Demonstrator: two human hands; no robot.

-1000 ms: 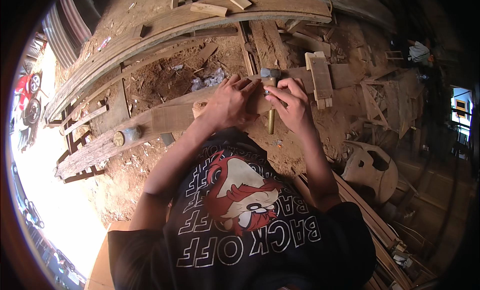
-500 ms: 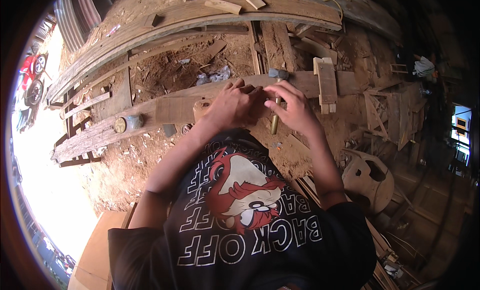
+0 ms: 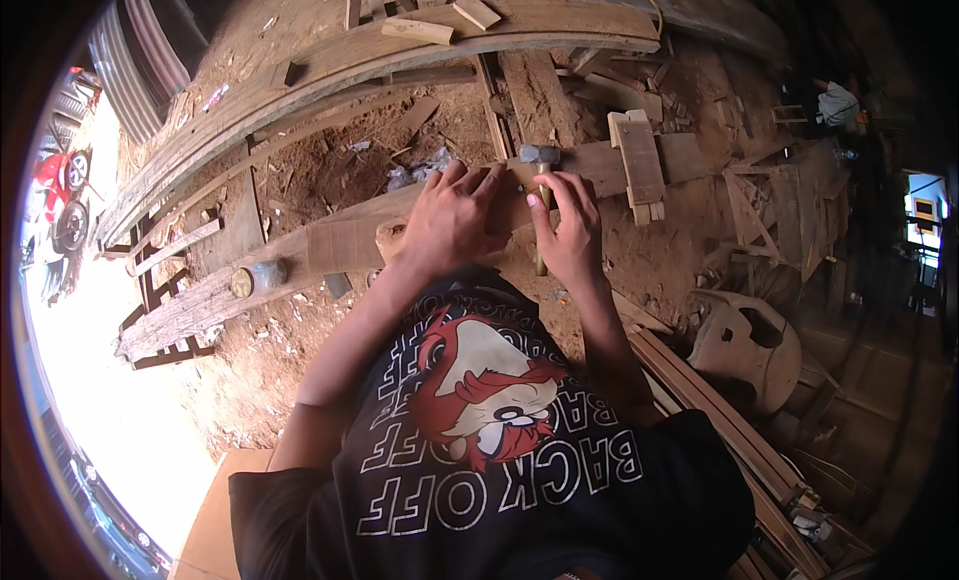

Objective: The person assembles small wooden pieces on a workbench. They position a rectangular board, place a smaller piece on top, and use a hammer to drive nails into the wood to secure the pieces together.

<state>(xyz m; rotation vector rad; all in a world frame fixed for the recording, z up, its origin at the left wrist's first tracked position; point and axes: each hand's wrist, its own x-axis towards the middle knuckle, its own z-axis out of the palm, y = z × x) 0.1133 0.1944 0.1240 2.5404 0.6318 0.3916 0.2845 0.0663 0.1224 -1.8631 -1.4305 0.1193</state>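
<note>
My left hand (image 3: 450, 218) is closed over a brown wooden block (image 3: 515, 206) on a long plank, its fingers bent across the top. Just right of it, my right hand (image 3: 571, 220) has its thumb and forefinger apart, close to the block's right edge. Beneath that hand lies a hammer (image 3: 540, 154), its grey head beyond my fingers and its handle showing below by my wrist. Left of my left hand, a pale wooden piece (image 3: 389, 240) stands at the plank's near edge. My right fingertips partly hide the handle and the block.
The long plank (image 3: 340, 230) bears a jar (image 3: 262, 277) on the left and stacked boards (image 3: 637, 165) on the right. Another beam (image 3: 559, 22) lies beyond with offcuts on it. A cut wooden panel (image 3: 744, 350) leans at right. A person (image 3: 837, 102) is far right.
My right hand has come down and closer to the block and the hammer handle. My left hand has shifted slightly left. The whole view has turned a little.
</note>
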